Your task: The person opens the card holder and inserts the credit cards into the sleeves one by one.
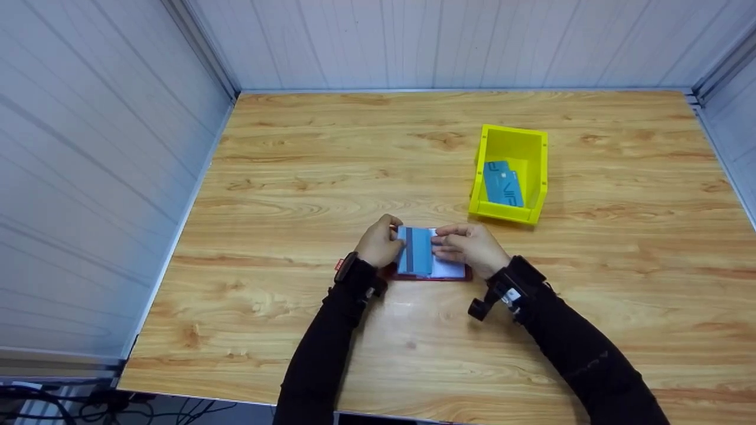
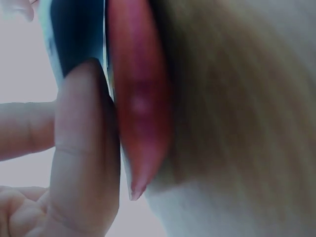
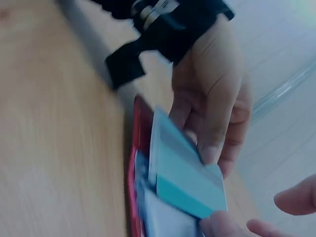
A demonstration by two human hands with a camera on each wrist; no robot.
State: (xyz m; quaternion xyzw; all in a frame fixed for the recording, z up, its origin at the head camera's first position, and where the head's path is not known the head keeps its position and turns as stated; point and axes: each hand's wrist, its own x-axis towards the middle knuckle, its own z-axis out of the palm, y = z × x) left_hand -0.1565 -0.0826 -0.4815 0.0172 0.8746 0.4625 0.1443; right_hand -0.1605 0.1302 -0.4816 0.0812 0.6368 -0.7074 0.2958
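Observation:
A red card holder lies spread on the table, with a whitish inner page at its right side. Over its left side stands a blue card with a dark stripe, tilted up in the right wrist view. My left hand pinches the card's left edge, its thumb on the striped face and other fingers behind. The holder's red cover shows close up in the left wrist view. My right hand reaches over the whitish page, fingers extended, a fingertip right at the card's other edge.
A yellow bin stands behind and to the right of the holder, with blue cards in it. White panel walls border the wooden table at the back and sides. Black cables hang past the front left corner.

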